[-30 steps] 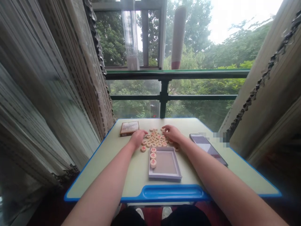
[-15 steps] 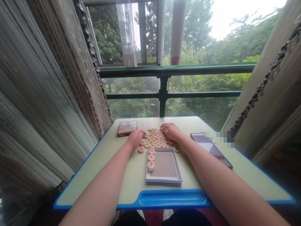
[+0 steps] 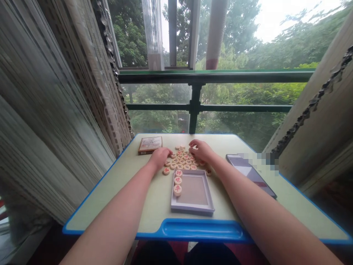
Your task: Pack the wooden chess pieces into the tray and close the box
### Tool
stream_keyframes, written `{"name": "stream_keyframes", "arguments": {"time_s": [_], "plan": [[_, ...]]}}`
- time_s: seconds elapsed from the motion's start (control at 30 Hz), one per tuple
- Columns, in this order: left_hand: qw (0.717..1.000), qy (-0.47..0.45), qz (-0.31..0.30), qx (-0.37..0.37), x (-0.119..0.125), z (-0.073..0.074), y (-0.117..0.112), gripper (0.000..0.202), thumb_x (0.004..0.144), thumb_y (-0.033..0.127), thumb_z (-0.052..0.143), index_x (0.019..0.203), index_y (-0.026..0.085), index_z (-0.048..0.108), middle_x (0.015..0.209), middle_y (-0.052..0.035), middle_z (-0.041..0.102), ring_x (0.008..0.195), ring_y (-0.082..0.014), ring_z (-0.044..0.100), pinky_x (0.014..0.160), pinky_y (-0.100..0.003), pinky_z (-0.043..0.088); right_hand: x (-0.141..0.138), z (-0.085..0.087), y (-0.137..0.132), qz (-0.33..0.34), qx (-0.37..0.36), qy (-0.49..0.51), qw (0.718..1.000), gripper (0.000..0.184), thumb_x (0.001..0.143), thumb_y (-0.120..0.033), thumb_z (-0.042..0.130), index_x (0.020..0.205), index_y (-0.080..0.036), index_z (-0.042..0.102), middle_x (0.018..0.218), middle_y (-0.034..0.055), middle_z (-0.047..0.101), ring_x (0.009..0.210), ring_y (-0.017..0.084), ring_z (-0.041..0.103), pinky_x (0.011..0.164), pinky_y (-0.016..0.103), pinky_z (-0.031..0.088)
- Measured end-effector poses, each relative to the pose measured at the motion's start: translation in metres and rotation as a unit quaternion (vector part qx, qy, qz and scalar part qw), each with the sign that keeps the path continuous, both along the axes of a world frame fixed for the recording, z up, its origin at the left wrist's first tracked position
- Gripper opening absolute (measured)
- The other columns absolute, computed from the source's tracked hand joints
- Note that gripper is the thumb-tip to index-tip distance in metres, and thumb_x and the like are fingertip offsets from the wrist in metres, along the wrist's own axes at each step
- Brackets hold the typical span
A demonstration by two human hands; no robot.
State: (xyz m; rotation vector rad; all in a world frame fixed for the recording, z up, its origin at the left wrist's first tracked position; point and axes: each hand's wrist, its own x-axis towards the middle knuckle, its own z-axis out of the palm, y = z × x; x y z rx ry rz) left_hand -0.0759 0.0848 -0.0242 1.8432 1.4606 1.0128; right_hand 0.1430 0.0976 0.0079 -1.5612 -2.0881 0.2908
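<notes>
A loose cluster of round wooden Chinese chess pieces (image 3: 181, 161) with red and dark characters lies on the table. At its left side is my left hand (image 3: 160, 157), its bent fingertips beside a dark-marked piece (image 3: 173, 155); I see nothing held, and the thumb is mostly hidden. Over the right edge of the cluster my right hand (image 3: 202, 151) hovers with curled fingers, thumb and forefinger apart. Nearer to me sits a shallow light-coloured box tray (image 3: 209, 191). Three red-marked pieces (image 3: 178, 180) stand in a column along its left wall.
A patterned flat box (image 3: 150, 145) lies at the back left of the pale table (image 3: 118, 198), which has a blue rim and a blue front groove (image 3: 202, 230). A phone (image 3: 249, 175) rests beside my right forearm. Curtains flank the table, with a green railing behind.
My right hand's fingers have lifted and curled over the pieces, where they lay flatter before. My left hand stays at the cluster's left side. The whole view has shifted slightly.
</notes>
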Motion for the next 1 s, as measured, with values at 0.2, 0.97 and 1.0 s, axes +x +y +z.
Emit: {"name": "stream_keyframes", "arguments": {"time_s": [0.2,0.97,1.0], "plan": [[0.999,0.033,0.011,0.004,0.002,0.011,-0.008,0.031,0.074,0.024,0.036,0.073,0.017,0.066,0.087,-0.0063,0.07,0.088,-0.0191,0.06,0.083,-0.029,0.044,-0.007,0.001,-0.006,0.025,-0.011,-0.008,1.0,0.031,0.072,-0.002,0.047,0.082,-0.02,0.07,0.087,0.0024,0.068,0.078,0.013,0.06,0.072,0.022,0.044],[0.998,-0.053,0.012,-0.039,0.0,0.007,-0.005,0.032,0.074,0.023,0.036,0.078,0.013,0.067,0.085,-0.0072,0.068,0.082,-0.016,0.062,0.079,-0.026,0.048,-0.03,0.017,0.04,0.028,-0.114,-0.028,0.993,0.023,0.07,-0.021,0.067,0.093,-0.018,0.068,0.097,0.0041,0.069,0.072,0.012,0.061,0.06,0.017,0.045],[0.998,-0.048,0.013,-0.038,0.0,0.007,-0.004,0.032,0.074,0.023,0.036,0.077,0.014,0.067,0.085,-0.0071,0.068,0.082,-0.016,0.062,0.079,-0.026,0.048,-0.029,0.017,0.039,0.03,-0.116,-0.026,0.992,0.024,0.069,-0.02,0.067,0.093,-0.018,0.068,0.095,0.004,0.069,0.07,0.011,0.061,0.059,0.017,0.044]]}}
